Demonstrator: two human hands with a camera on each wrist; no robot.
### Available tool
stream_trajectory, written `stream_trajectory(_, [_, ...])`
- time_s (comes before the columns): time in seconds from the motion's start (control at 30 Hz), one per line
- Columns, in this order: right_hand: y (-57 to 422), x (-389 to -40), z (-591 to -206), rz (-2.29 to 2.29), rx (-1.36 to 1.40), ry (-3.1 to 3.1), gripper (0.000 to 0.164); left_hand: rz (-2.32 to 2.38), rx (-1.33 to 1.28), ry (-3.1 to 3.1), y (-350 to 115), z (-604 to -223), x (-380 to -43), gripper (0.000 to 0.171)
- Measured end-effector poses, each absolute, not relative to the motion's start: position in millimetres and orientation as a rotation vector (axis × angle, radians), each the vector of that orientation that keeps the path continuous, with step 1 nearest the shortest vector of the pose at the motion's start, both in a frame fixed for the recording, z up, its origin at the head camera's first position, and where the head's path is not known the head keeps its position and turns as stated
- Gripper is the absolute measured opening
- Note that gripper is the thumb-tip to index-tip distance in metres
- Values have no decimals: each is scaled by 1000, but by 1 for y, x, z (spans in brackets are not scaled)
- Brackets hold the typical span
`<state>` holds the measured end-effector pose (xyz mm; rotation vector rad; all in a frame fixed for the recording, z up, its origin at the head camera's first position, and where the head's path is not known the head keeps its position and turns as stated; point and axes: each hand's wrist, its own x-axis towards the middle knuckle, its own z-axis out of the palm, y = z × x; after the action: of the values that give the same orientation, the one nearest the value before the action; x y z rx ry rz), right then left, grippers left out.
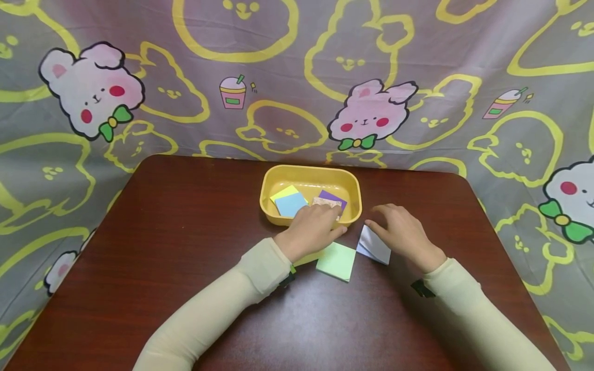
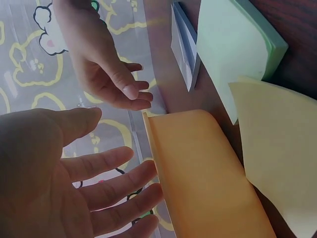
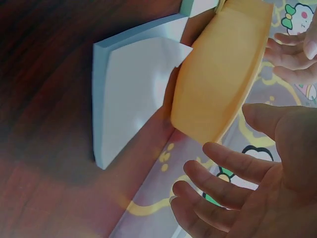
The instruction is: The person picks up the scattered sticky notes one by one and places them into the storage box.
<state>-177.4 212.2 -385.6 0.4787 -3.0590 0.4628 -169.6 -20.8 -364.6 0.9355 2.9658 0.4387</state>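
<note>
My left hand hovers over the front rim of a yellow plastic tray, its fingers spread and holding nothing in the left wrist view. Inside the tray lie a blue sticky note pad, a yellow one, a purple one and a speckled piece partly covered by my fingers. Just right of the tray is my right hand, fingers loosely bent and nothing in them. A pale blue sticky note pad with a lifted top sheet lies beside it on the table.
In front of the tray sits a light green sticky note pad. A pale yellow pad lies next to it, mostly hidden under my left wrist in the head view. The brown table ends at a patterned curtain.
</note>
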Motion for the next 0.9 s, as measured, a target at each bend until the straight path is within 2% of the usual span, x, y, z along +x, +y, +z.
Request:
stream_trajectory(0.37, [221,-179,-397,466,468,-3082,50,409,953,2979,-19,-367,-168,43])
stream_trajectory(0.7, [224,-179,-399,460,455,-3096,46,420,995,3005,-13,-361,-167,41])
stream_trajectory(0.9, [225,-177,-402,463,477,-3093,33,422,997,3001,-9,-360,-165,41])
